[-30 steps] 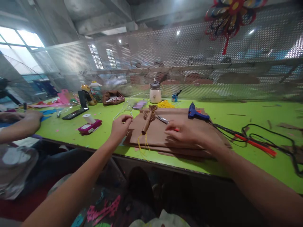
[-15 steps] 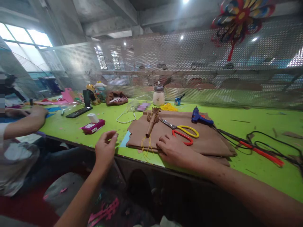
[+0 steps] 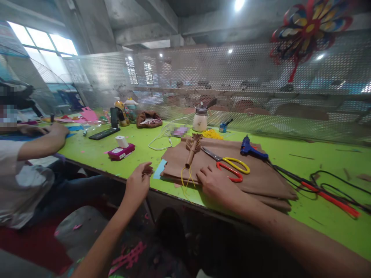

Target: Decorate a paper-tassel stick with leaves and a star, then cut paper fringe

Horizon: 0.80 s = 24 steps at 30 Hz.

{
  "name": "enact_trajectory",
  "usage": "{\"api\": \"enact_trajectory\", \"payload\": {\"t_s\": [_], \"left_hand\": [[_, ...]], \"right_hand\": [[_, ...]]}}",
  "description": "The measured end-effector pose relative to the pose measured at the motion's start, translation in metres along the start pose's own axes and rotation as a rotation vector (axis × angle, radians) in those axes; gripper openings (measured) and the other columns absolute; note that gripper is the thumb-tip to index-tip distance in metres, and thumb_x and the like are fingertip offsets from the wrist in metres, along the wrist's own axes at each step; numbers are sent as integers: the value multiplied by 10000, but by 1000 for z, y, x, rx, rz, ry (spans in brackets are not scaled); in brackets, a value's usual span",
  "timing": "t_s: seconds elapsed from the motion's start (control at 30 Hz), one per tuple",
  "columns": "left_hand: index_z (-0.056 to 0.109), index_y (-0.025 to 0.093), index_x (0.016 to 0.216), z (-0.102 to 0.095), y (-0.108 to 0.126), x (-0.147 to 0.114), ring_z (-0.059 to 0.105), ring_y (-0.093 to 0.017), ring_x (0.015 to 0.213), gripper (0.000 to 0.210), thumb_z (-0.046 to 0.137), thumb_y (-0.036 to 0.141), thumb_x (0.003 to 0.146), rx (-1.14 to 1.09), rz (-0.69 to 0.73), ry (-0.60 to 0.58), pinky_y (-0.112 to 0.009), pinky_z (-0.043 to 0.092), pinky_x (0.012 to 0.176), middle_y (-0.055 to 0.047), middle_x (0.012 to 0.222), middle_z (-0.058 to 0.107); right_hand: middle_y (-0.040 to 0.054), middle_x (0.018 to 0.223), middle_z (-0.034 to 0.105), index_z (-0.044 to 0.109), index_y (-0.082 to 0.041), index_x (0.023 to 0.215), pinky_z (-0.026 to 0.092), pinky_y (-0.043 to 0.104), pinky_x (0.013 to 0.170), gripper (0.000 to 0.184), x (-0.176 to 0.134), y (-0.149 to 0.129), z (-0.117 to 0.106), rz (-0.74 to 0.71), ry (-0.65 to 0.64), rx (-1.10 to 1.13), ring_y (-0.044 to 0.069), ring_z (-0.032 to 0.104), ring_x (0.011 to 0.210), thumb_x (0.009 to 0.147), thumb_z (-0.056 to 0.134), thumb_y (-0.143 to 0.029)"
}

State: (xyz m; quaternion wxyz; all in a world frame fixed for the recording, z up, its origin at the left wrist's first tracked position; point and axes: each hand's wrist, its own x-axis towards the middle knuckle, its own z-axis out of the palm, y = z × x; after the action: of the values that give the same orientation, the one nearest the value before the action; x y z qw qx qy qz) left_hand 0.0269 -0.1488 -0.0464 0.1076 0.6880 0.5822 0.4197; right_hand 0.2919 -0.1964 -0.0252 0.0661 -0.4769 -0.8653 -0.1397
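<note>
My left hand (image 3: pixel 139 178) hovers at the table's front edge, left of the brown paper. Its fingers are loosely curved and apart, with nothing visible in them. My right hand (image 3: pixel 216 184) rests open on the front of a stack of brown crepe-like paper (image 3: pixel 261 179), fingers spread. On the stack, just beyond it, lie scissors (image 3: pixel 236 165) with one yellow and one red handle. A small rolled brown paper piece (image 3: pixel 191 155) with a frilled top and yellow string (image 3: pixel 185 181) lies left of the scissors. Farther right sits a blue glue gun (image 3: pixel 251 148).
Black cables and a red-handled tool (image 3: pixel 330 199) lie on the green table (image 3: pixel 324 158) at right. A magenta power strip (image 3: pixel 121 152) with a white plug stands left, a white jar (image 3: pixel 200 119) behind. At far left, a co-worker's arm (image 3: pixel 43 143) rests on the table.
The view has shifted, so the table appears farther right. My left hand's fingers have curled slightly more. My right hand remains on the brown paper, its fingers slightly raised.
</note>
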Motion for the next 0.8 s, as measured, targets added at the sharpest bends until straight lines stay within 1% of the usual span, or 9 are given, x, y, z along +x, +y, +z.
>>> {"api": "enact_trajectory", "payload": {"t_s": [0.1,0.2,0.27,0.4,0.5,0.6,0.67,0.73,0.8], "left_hand": [[577,134,1036,-5,0,4,614,-218,924,321,426,223,768,153,34,-87,-355,464,850,-97,987,657],[630,130,957,-9,7,7,580,-248,968,296,458,309,795,295,186,-229,-384,432,891,-112,1001,649],[633,134,982,-8,12,6,558,-245,1001,313,467,333,806,323,276,-260,-379,414,916,-112,1042,633],[601,147,1070,-2,17,4,496,-250,1099,353,485,364,817,350,418,-270,-379,384,959,-120,1163,569],[592,155,1067,0,23,8,525,-251,1054,338,478,374,836,392,514,-359,-373,410,918,-120,1138,576],[576,166,1081,-2,31,19,586,-224,916,296,473,321,851,436,603,-480,-331,453,813,-114,1053,603],[581,172,1051,-5,37,27,603,-198,847,241,467,224,846,462,680,-574,-289,460,751,-102,990,615],[587,170,1005,-8,42,35,605,-183,819,242,454,108,812,502,779,-665,-264,454,719,-88,938,619],[583,157,981,-9,44,40,601,-187,816,273,438,41,781,568,877,-701,-265,447,717,-89,903,617]], "right_hand": [[98,881,607,592,-144,859,354,311,726,151,2,7,-4,55,24,9,223,509,838,830,448,-111],[67,843,626,594,-159,815,346,289,666,163,3,14,-12,108,63,24,202,538,787,848,437,-127],[50,803,631,592,-165,787,336,278,643,181,3,18,-16,133,75,34,183,553,741,867,430,-151],[39,773,634,586,-169,769,323,264,622,218,4,25,-19,151,85,70,164,571,722,896,415,-217],[40,775,638,584,-170,774,323,257,627,236,4,28,-19,157,97,97,160,580,733,905,400,-237],[42,779,642,588,-171,778,325,256,632,247,4,31,-18,155,103,107,162,583,735,908,394,-250],[41,767,642,593,-176,790,326,256,632,249,5,31,-19,150,98,106,166,582,730,908,390,-258],[44,775,643,599,-182,823,327,253,633,229,5,32,-20,146,91,107,169,582,736,903,399,-260],[51,790,644,602,-184,848,327,250,629,216,6,32,-21,150,83,103,171,583,742,898,407,-259]]}}
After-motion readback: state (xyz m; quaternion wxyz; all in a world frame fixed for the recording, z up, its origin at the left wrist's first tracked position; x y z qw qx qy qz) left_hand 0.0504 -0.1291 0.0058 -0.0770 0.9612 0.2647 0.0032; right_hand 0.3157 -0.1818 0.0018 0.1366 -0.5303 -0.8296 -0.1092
